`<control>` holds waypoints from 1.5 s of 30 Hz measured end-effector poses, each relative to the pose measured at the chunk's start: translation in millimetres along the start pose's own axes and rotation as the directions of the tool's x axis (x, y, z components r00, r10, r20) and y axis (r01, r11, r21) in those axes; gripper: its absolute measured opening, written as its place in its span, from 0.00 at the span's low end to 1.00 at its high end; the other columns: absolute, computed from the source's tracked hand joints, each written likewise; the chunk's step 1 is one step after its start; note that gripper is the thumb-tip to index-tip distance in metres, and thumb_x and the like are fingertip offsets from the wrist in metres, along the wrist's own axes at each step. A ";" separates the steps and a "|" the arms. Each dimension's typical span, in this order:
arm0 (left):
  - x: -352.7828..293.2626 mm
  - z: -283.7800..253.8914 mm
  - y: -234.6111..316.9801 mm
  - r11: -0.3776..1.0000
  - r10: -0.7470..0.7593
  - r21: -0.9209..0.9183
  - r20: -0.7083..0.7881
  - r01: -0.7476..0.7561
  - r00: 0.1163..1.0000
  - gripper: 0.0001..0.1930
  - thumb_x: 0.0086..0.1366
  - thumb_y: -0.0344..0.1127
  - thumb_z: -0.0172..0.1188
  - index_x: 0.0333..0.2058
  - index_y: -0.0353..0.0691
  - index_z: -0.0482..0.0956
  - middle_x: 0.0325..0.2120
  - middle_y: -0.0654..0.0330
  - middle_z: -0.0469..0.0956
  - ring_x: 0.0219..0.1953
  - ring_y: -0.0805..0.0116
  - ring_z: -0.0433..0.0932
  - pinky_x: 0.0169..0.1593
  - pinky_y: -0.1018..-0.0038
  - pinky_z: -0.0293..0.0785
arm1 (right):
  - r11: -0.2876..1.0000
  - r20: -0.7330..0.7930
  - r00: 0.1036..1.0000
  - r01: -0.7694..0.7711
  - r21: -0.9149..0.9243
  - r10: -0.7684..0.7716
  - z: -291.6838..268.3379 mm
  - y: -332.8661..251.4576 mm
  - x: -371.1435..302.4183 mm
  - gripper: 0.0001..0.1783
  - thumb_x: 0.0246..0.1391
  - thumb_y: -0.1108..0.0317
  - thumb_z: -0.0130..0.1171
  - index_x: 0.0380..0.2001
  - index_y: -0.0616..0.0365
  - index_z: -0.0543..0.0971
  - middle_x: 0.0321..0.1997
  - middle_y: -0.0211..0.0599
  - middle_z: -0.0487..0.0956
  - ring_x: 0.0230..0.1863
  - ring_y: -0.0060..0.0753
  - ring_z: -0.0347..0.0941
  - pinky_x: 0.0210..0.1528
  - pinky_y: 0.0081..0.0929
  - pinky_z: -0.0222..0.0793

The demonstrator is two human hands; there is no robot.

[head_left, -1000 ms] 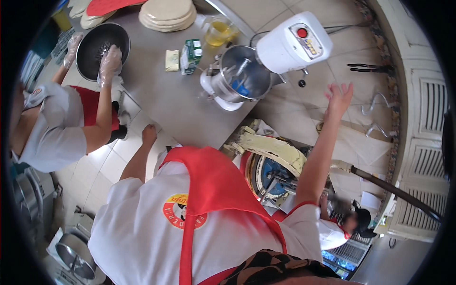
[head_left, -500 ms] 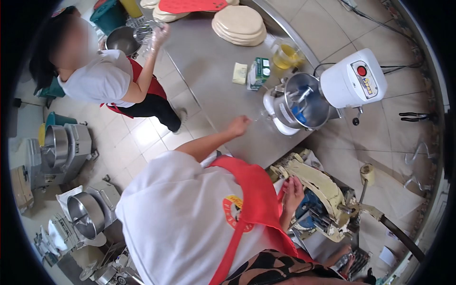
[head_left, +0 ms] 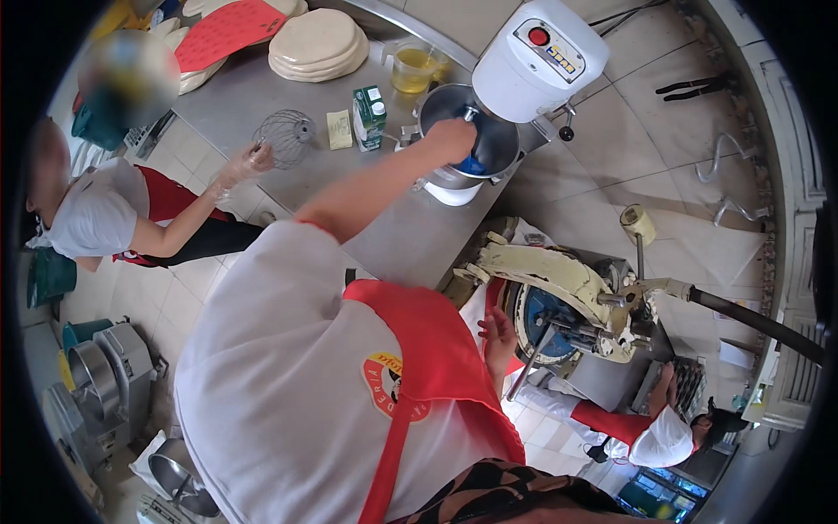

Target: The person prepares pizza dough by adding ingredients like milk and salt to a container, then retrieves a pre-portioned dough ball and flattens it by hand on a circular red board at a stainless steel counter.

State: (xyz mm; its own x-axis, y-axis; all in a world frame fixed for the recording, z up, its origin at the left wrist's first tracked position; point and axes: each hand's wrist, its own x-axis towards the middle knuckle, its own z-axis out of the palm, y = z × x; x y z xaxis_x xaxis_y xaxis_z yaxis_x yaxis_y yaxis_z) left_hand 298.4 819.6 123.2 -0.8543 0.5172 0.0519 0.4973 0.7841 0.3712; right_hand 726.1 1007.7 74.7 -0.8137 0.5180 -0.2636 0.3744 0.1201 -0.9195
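Observation:
My left hand (head_left: 449, 142) reaches over the rim of the steel mixer bowl (head_left: 434, 112) and closes around a beater. The beater's silver shaft (head_left: 471, 113) shows just past my fingers, and its blue part (head_left: 472, 166) lies below; my fingertips are partly hidden. White and bulky, the mixer head (head_left: 524, 65) stands behind the bowl. My right hand (head_left: 497, 339) hangs beside my red apron, near a cream dough-machine-like device (head_left: 550, 271). Its fingers are loosely curled and apart, holding nothing visible.
A co-worker's gloved hand (head_left: 247, 163) holds a wire whisk (head_left: 286, 140) over the steel table (head_left: 349, 210). Near the bowl stand a green carton (head_left: 369, 116), a pale yellow block (head_left: 339, 129) and a jug of yellow liquid (head_left: 415, 70). Stacked dough discs (head_left: 319, 44) lie beyond. Another person (head_left: 663, 437) works lower right.
My left hand has moved from above the table into the mixer bowl and closed on the beater. The co-worker's whisk has come over the table. My view has shifted rightward.

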 end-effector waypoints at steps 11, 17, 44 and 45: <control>56.2 25.0 -26.9 0.993 -0.120 0.060 0.477 0.104 0.871 0.18 0.52 0.32 0.72 0.42 0.34 0.86 0.38 0.47 0.86 0.42 0.53 0.85 0.44 0.58 0.82 | 0.993 -0.063 0.994 -0.089 0.083 0.094 5.7 24.8 -24.7 0.23 0.66 0.62 0.62 0.57 0.69 0.75 0.48 0.43 0.82 0.42 0.31 0.82 0.37 0.26 0.77; 51.1 -28.4 -54.8 0.515 -0.191 -0.796 0.257 0.319 0.948 0.19 0.57 0.32 0.70 0.48 0.35 0.79 0.35 0.56 0.80 0.35 0.64 0.81 0.35 0.66 0.78 | 0.990 -0.026 0.996 -0.085 0.111 0.088 9.0 33.1 -18.8 0.24 0.67 0.63 0.60 0.58 0.69 0.74 0.47 0.45 0.82 0.41 0.32 0.82 0.37 0.26 0.78; -142.6 0.1 -169.5 0.857 -0.453 -0.444 -0.403 0.263 0.795 0.17 0.65 0.42 0.62 0.48 0.37 0.81 0.44 0.48 0.82 0.46 0.47 0.82 0.47 0.59 0.79 | 0.997 0.213 0.975 -0.050 -0.052 0.060 31.0 12.6 28.9 0.20 0.66 0.65 0.61 0.56 0.66 0.77 0.44 0.40 0.83 0.41 0.29 0.83 0.38 0.25 0.80; -132.9 -1.3 -138.1 0.804 -0.476 -0.567 -0.438 0.177 0.763 0.16 0.68 0.44 0.62 0.43 0.36 0.83 0.39 0.45 0.84 0.43 0.47 0.83 0.44 0.62 0.80 | 0.997 0.196 0.978 -0.058 -0.049 0.067 29.1 20.4 27.2 0.20 0.66 0.65 0.61 0.56 0.66 0.77 0.44 0.40 0.83 0.41 0.29 0.83 0.38 0.25 0.79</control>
State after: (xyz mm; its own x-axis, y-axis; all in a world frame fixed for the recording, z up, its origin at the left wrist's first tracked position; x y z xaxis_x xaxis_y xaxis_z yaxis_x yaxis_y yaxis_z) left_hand 343.1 642.1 66.2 -0.9545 -0.1293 0.2687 0.1632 0.5277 0.8336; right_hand 698.7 999.7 40.3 -0.8584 0.3484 -0.3766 0.4424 0.1312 -0.8872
